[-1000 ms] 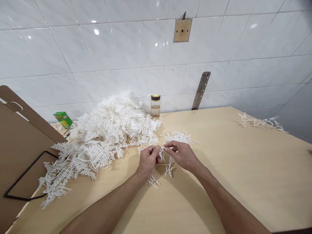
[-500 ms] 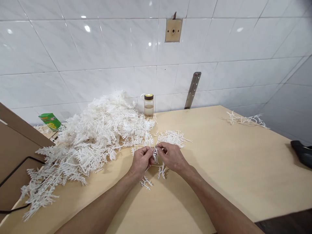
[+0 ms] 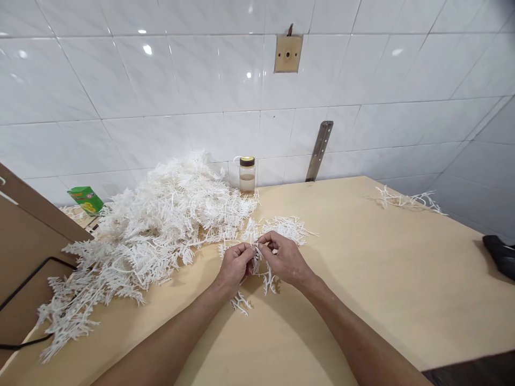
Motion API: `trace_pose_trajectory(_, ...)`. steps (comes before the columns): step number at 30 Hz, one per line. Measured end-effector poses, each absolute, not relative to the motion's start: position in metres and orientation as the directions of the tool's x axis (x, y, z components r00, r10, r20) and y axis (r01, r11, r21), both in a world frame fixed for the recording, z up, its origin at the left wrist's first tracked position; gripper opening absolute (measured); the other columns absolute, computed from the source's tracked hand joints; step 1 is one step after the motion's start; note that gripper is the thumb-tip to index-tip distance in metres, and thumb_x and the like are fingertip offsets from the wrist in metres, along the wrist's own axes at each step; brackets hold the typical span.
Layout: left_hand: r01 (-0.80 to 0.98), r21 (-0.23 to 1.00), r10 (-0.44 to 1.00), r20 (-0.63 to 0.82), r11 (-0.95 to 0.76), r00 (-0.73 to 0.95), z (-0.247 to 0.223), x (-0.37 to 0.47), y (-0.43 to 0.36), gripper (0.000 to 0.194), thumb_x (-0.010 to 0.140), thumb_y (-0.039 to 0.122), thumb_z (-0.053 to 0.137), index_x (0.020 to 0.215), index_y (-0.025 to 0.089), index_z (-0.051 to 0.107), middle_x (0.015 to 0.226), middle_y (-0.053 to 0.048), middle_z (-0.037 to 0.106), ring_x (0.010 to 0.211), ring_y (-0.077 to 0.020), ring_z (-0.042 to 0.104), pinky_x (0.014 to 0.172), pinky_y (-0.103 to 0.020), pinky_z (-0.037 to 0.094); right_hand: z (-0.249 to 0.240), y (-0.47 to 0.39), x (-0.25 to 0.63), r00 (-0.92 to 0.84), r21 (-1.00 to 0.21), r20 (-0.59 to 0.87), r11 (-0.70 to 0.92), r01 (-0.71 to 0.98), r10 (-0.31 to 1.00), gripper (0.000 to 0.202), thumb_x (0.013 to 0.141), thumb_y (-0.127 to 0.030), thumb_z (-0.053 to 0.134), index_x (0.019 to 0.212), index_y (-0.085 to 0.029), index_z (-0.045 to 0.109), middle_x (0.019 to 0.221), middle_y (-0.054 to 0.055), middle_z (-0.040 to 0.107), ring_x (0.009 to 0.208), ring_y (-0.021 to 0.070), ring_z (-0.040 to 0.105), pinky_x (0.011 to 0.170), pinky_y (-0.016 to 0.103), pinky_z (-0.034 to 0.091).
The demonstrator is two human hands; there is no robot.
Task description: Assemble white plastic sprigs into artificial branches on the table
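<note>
Far L of the bottle (image 3: 247, 177): cardboard (image 3: 36, 236), w/ a black cord (image 3: 30, 276) in front of it. Nearer the bottle, still L, a green carton (image 3: 86, 200), tilted. Then the big heap of white sprigs (image 3: 169, 214), running up to just beside the bottle.

In front of the bottle, well apart from it, L hand (image 3: 236, 268): thumb & fingers closed on a small white bunch (image 3: 256, 262), which sits btw both hands, hanging down below the tips. R hand (image 3: 285, 260): thumb & index tips pinched together at the bunch's top; exact contact too small to see. Loose bits (image 3: 240, 304) lie on the table (image 3: 382, 284) below the hands, i.e. further in front of the bottle.

Front-R of bottle, a small pile (image 3: 287, 228), partly behind R hand. R of bottle, a metal strip (image 3: 320, 150) against the wall. Far R, more sprigs (image 3: 412, 200), then a black obj (image 3: 499, 257) at the edge of view.
</note>
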State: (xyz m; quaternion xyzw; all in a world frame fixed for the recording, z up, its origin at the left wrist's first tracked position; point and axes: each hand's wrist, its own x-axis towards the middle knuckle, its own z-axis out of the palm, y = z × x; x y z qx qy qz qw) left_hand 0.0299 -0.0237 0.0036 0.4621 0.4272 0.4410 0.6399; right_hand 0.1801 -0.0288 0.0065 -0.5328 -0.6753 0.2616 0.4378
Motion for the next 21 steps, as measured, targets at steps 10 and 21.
trace_pose_trajectory(10,-0.162,0.971,0.957,-0.131,0.176,0.258,0.0002,0.0292,-0.0219,0.041,0.069,0.050,0.074,0.060,0.017,0.051,0.043,0.005,0.043,0.038,-0.0054,0.033,0.040,-0.021,0.018,0.0097,-0.0275,0.1810,-0.043,-0.738,0.374,0.326,0.591,0.926,0.015,0.086,-0.028,0.051,0.082,-0.020,0.063,0.074,0.001,0.066,0.065,0.0140,0.057,0.063,0.026,0.043)
trace_pose_trajectory(21,-0.175,0.966,0.954,-0.139,0.189,0.264,0.0029,0.0285,-0.0224,0.043,0.067,0.051,0.076,0.061,0.017,0.050,0.044,0.006,0.044,0.039,-0.0057,0.035,0.041,-0.021,0.022,0.0055,-0.0283,0.1814,-0.187,-0.530,0.504,0.473,0.704,0.843,0.017,0.094,-0.020,0.042,0.087,-0.020,0.058,0.085,0.004,0.064,0.074,0.0159,0.057,0.071,0.028,0.041)
